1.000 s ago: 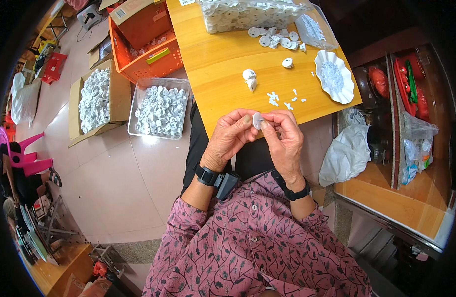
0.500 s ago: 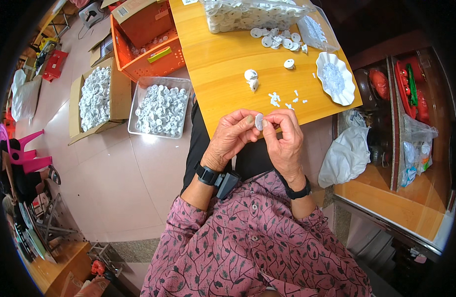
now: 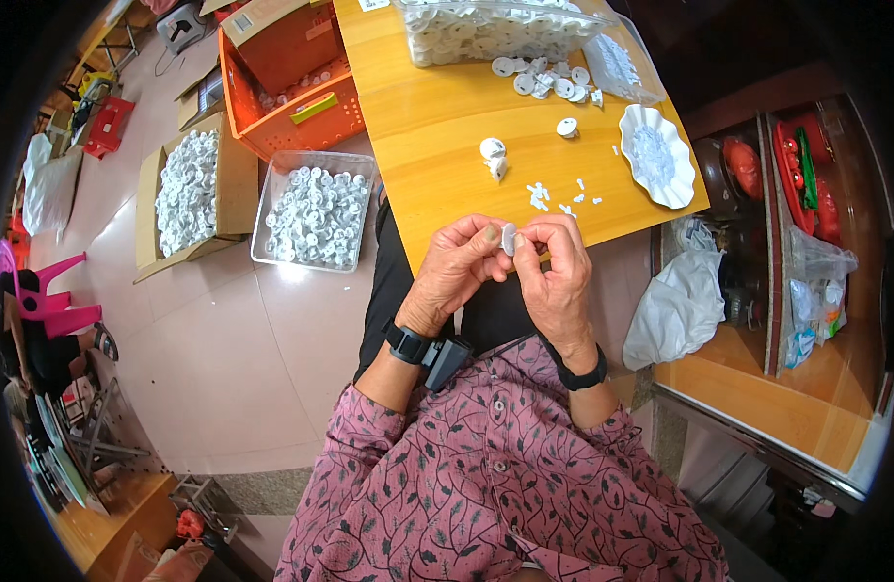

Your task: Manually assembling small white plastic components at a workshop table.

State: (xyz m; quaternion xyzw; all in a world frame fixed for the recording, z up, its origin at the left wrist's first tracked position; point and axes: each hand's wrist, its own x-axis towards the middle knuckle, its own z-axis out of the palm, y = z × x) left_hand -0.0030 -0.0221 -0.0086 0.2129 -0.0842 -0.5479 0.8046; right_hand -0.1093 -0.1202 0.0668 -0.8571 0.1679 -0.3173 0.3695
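The left grip (image 3: 457, 262) and right grip (image 3: 558, 272) hold a white disc (image 3: 508, 239) between them, near a yellow table (image 3: 423, 145).

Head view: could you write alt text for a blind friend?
A person's left hand and right hand hold a small round white part by the edge of a wooden table; loose white pieces and a scalloped dish lie on it.

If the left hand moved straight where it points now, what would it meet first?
Probably the right hand, just past the white disc it holds together with the left hand; depth is unclear.
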